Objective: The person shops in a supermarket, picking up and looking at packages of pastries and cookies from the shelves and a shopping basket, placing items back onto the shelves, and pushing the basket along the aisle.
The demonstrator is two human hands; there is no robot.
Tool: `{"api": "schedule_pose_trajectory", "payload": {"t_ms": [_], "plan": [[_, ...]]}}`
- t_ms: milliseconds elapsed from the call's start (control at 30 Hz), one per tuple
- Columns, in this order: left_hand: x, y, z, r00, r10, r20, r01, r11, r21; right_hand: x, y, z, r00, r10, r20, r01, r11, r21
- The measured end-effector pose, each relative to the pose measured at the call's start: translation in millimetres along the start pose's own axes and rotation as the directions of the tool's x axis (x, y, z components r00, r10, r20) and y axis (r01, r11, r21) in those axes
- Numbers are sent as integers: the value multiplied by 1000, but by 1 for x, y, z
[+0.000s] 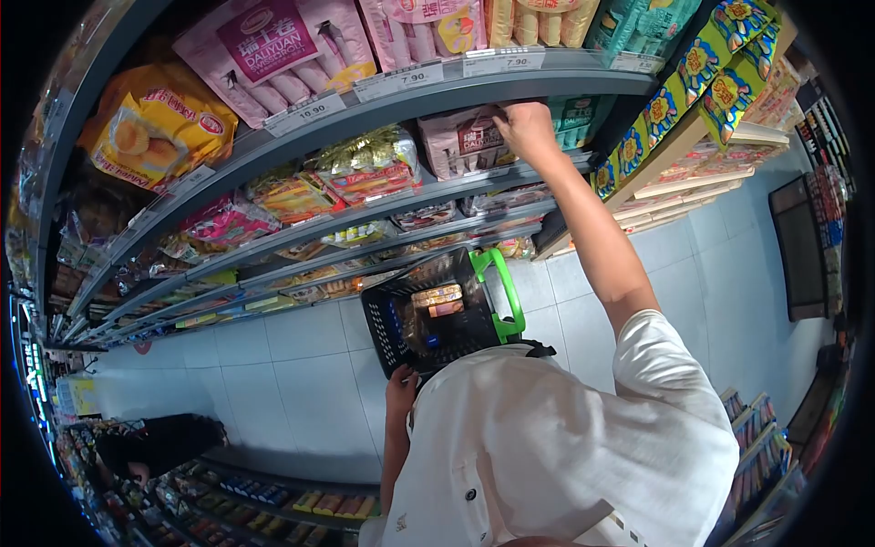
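On the second shelf, my right hand [526, 128] reaches in with its fingers closed at the upper edge of a pink bag of Swiss rolls [465, 141]. Part of the bag is hidden behind the hand. A teal bag [576, 118] stands just right of it. Lower down, my left hand [401, 387] is at the near left corner of a black shopping basket [375, 314], its fingers curled against the rim. The basket has a green handle [506, 296] on its right side. Inside lie some packaged snacks [437, 296], partly in shadow.
Bigger pink bags [283, 55] and a yellow bag [159, 128] fill the upper shelf above price tags [404, 82]. Green snack packs [697, 68] hang at the right. A person in dark clothing [159, 444] is at the lower left, near the opposite shelf [264, 510].
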State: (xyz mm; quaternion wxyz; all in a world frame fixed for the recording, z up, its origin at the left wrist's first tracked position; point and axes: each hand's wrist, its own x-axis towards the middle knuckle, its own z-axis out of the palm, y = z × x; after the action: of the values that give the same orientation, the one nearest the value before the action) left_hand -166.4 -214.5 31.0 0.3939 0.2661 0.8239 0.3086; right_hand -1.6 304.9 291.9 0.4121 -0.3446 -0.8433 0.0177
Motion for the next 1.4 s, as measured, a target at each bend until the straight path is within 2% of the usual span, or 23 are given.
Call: {"api": "schedule_pose_trajectory", "payload": {"t_ms": [67,100,300,367,400,433,500,567,633,700,767,833,900,1033,1100,1167,1233,1300,1333,1367,1400], "plan": [[6,-7,2,999,54,-4,-54,998,23,1,-2,5,995,-93,-27,93,995,-21],[9,-9,3,999,54,-1,-54,998,24,1,-1,6,995,-91,-26,91,996,-22],[12,-19,10,999,35,1,-34,996,-85,-1,4,13,996,-24,-88,14,994,-106],[13,-23,10,999,39,-4,-39,998,-55,-2,4,15,997,54,-50,-57,996,-69],[11,-22,10,1000,21,-8,-21,998,-59,-1,7,18,997,76,-8,-77,989,-130],[11,-22,10,999,35,-10,-35,999,-26,-1,10,22,996,58,-60,-65,992,-113],[6,-19,8,1000,24,-7,-24,1000,-4,-2,9,22,994,109,10,-106,981,-163],[3,-16,7,1000,-10,-7,10,1000,-24,-4,7,26,995,100,-9,-101,982,-157],[-1,-18,7,998,-58,-22,57,997,-42,-6,5,28,995,-24,-101,10,991,-132],[-5,-15,7,995,-102,4,102,992,-68,-13,6,27,991,-48,-127,13,964,-264],[-11,-12,7,991,-136,-6,135,989,-51,-18,1,20,955,-179,-238,107,952,-287],[-15,-18,9,988,-157,-9,157,987,-30,-20,-14,8,920,-254,-300,199,959,-202],[-17,-32,12,982,-187,-14,186,982,-15,-25,-24,-4,920,-250,-302,217,966,-137],[-18,-53,12,972,-236,-1,236,971,-20,-54,-69,-16,931,-153,-333,173,984,33],[-19,-62,12,973,-232,-3,232,973,-22,-82,-86,-10,976,-63,-206,108,971,213],[-21,-67,10,967,-255,-1,255,967,-16,-118,-119,8,997,60,43,-72,901,428],[-23,-73,9,960,-280,4,280,960,-10,-156,-150,36,943,-10,333,-151,878,454],[-23,-83,10,942,-334,29,334,942,20,-209,-166,81,784,41,620,-416,775,475],[-23,-94,9,927,-364,89,349,925,148,-275,-175,133,486,153,860,-750,579,320],[-24,-100,9,917,-378,126,353,918,179,-313,-175,162,424,132,896,-774,567,283],[-26,-117,17,921,-364,142,339,925,172,-352,-172,188,305,133,943,-813,552,185]]}}
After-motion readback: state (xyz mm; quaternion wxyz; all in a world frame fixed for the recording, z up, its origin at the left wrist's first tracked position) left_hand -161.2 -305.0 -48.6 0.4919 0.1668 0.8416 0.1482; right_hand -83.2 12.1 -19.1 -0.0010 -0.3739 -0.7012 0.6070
